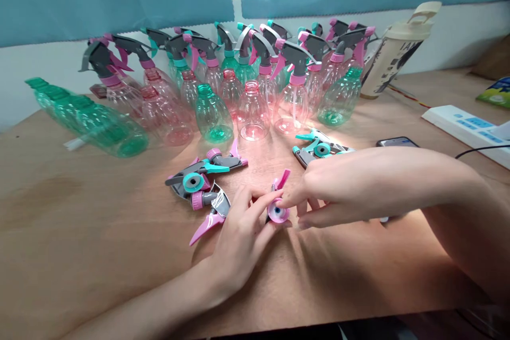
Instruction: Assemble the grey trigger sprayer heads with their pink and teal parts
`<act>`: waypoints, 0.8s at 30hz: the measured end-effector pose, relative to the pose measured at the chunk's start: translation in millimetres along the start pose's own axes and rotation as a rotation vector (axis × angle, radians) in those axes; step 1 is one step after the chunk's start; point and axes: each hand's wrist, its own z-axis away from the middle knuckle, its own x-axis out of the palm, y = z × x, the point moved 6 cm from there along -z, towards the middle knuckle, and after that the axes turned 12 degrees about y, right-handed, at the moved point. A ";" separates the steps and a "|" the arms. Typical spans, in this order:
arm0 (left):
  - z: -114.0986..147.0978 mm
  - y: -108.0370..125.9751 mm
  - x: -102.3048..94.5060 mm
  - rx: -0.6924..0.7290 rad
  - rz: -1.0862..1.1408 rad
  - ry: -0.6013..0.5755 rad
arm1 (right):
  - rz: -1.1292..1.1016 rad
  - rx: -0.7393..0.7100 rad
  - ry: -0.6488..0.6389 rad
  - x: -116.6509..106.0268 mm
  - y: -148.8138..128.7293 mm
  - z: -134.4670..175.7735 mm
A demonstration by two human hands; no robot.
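Observation:
Near the table's front, my left hand [249,220] is closed around a pink and grey spray trigger head [279,212]. Its pink collar faces up toward me, showing a pale ring with a dark centre. From the right, my right hand [319,194] reaches in with the index fingertip on the collar's rim. The right thumb stays apart from that finger, and the other fingers are bent and partly hidden. Left of my left hand lies a pile of loose spray trigger heads [205,201] in pink, grey and teal. More teal and grey trigger heads [319,149] lie behind my right hand.
Several clear pink bottles [253,117] and green bottles [214,117] stand at the back, many with trigger heads on. Green bottles [115,130] lie at the left. A cream tumbler [394,56], a phone [396,142] and a white power strip [470,130] are at the right.

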 end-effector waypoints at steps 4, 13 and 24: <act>3.1 5.4 1.5 0.086 -0.030 0.003 | 0.059 -0.143 -0.004 3.0 -9.4 1.0; -1.8 7.9 0.9 0.101 -0.010 -0.028 | -0.111 -0.056 0.024 2.1 3.9 -1.3; -2.0 6.6 0.3 0.105 -0.006 -0.051 | -0.113 -0.099 0.013 1.4 8.8 -3.6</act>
